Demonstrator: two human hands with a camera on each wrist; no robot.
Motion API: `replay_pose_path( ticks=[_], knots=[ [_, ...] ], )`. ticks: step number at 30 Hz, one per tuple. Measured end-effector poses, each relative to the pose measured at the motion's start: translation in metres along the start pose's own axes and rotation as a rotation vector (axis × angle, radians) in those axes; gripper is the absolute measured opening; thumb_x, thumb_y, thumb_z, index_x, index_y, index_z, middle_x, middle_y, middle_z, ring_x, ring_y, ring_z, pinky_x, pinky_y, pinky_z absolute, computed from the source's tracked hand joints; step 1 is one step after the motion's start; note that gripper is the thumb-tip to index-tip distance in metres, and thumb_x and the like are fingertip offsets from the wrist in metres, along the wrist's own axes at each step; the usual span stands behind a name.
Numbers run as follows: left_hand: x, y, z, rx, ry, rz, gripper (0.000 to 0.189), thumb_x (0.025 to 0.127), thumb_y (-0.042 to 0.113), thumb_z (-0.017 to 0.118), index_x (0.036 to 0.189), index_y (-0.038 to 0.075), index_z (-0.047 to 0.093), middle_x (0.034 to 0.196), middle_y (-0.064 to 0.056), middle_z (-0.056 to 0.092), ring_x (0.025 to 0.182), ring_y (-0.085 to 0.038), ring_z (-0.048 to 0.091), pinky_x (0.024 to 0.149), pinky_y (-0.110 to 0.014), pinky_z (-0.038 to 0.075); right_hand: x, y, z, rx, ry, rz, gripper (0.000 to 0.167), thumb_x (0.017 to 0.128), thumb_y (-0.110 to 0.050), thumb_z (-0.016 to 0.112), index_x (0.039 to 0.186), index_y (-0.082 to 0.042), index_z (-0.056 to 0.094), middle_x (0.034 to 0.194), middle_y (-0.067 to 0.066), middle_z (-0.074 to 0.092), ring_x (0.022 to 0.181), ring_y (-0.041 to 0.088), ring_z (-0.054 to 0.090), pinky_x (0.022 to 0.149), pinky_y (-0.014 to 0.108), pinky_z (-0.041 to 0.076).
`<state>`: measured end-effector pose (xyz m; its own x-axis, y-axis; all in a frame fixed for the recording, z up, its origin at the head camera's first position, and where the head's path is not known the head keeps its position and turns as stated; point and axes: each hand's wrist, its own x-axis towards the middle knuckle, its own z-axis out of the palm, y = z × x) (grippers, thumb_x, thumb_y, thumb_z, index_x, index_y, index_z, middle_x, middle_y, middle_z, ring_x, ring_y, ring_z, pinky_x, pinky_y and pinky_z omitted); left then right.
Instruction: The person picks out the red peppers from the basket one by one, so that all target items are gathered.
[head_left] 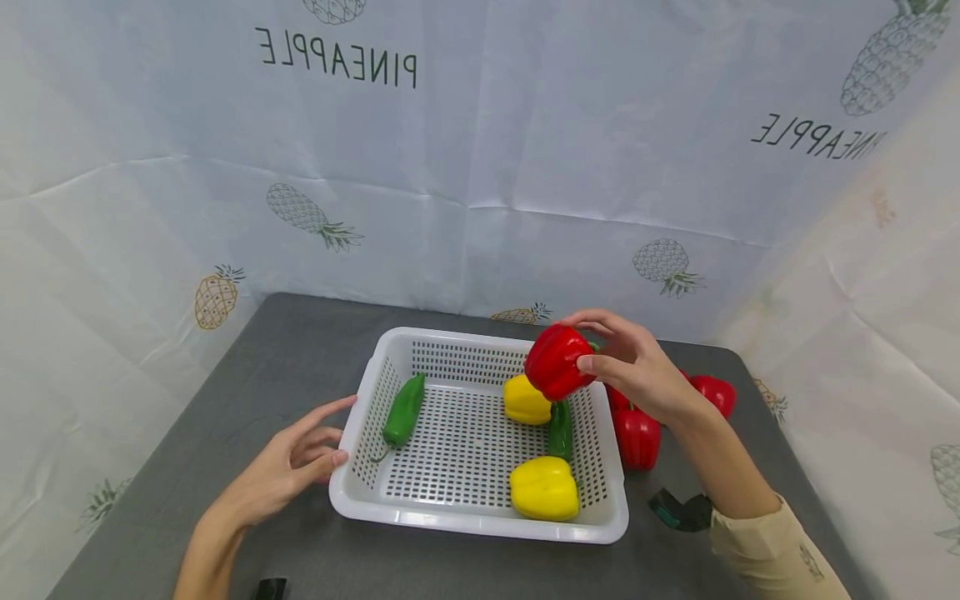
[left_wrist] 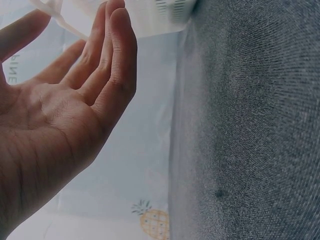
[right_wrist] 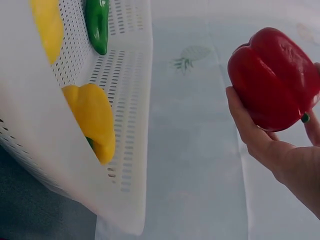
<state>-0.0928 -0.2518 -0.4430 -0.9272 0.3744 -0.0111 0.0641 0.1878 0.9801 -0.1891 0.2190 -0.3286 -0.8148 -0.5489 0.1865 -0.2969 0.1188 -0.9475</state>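
Note:
My right hand [head_left: 633, 364] grips a red bell pepper [head_left: 557, 362] above the right side of a white perforated basket [head_left: 480, 524]. In the right wrist view the same red bell pepper [right_wrist: 274, 79] sits between thumb and fingers, its green stem toward the palm. My left hand [head_left: 288, 458] touches the basket's left rim with extended fingertips; the left wrist view shows the palm [left_wrist: 55, 115] and loosely bent fingers. Inside the basket lie a green chili pepper [head_left: 405, 410] at left, and two yellow bell peppers [head_left: 544, 488] and a dark green pepper [head_left: 560, 432] at right.
More red bell peppers [head_left: 637, 437] lie on the grey table [head_left: 315, 350], right of the basket and partly behind my right arm. A dark strap-like object [head_left: 681, 510] is by the right forearm. A pineapple-print curtain [head_left: 480, 167] hangs behind the table.

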Motion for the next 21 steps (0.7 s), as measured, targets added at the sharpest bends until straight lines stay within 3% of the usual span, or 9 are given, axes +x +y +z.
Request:
replay_pose_path(
  ticks=[4, 14, 21],
  knots=[
    [0.000, 0.000, 0.000, 0.007, 0.004, -0.010, 0.075, 0.108, 0.010, 0.065, 0.171, 0.005, 0.026, 0.130, -0.031, 0.070, 0.106, -0.008, 0.077, 0.083, -0.033, 0.067, -0.002, 0.000, 0.000, 0.017, 0.016, 0.013, 0.050, 0.098, 0.003, 0.061, 0.144, -0.017, 0.060, 0.142, -0.003, 0.066, 0.114, 0.019, 0.075, 0.091, 0.037, 0.068],
    [0.001, 0.002, 0.001, 0.030, 0.004, -0.031, 0.075, 0.108, 0.012, 0.066, 0.171, 0.007, 0.025, 0.132, -0.030, 0.070, 0.106, -0.007, 0.076, 0.084, -0.031, 0.066, -0.008, 0.000, -0.002, 0.177, -0.015, 0.024, 0.046, 0.104, 0.002, 0.048, 0.143, -0.020, 0.060, 0.143, 0.000, 0.064, 0.124, 0.020, 0.066, 0.095, 0.036, 0.067],
    [0.001, 0.002, 0.001, 0.026, 0.002, -0.033, 0.075, 0.108, 0.012, 0.066, 0.171, 0.007, 0.025, 0.132, -0.030, 0.070, 0.106, -0.008, 0.076, 0.084, -0.031, 0.067, -0.014, 0.001, -0.003, 0.203, 0.001, 0.017, 0.047, 0.102, 0.001, 0.047, 0.141, -0.021, 0.061, 0.144, 0.000, 0.064, 0.125, 0.021, 0.066, 0.094, 0.036, 0.067]
  ],
)
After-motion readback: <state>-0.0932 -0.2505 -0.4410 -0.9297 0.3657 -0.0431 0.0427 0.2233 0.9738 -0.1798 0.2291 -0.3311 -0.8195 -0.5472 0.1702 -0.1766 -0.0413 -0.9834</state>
